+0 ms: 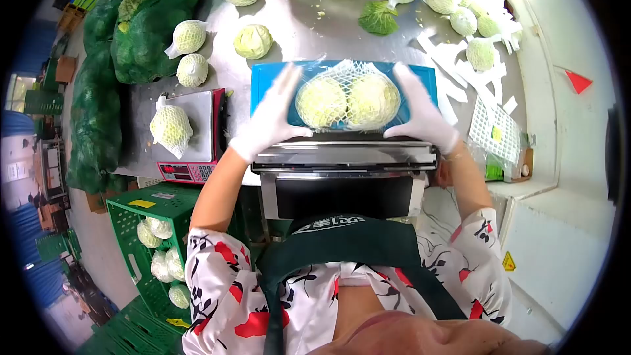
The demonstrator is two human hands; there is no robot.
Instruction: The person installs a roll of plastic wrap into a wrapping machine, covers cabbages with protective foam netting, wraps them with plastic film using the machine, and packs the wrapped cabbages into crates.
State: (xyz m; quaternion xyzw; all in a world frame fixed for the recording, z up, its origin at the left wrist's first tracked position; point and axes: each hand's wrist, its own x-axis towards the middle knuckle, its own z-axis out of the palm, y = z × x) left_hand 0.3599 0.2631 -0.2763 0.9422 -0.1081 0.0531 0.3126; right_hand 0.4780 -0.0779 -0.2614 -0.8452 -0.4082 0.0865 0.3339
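While hands flank netting, cabbages inside

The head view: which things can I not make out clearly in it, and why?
Head view:
- Digits on the scale display: too small to read.
- Lettering on the green apron: too small and distorted.
- Underside of the wrapped cabbage pair: hidden, facing the blue surface.
- Cabbages along the top: partly cut off by the picture edge.
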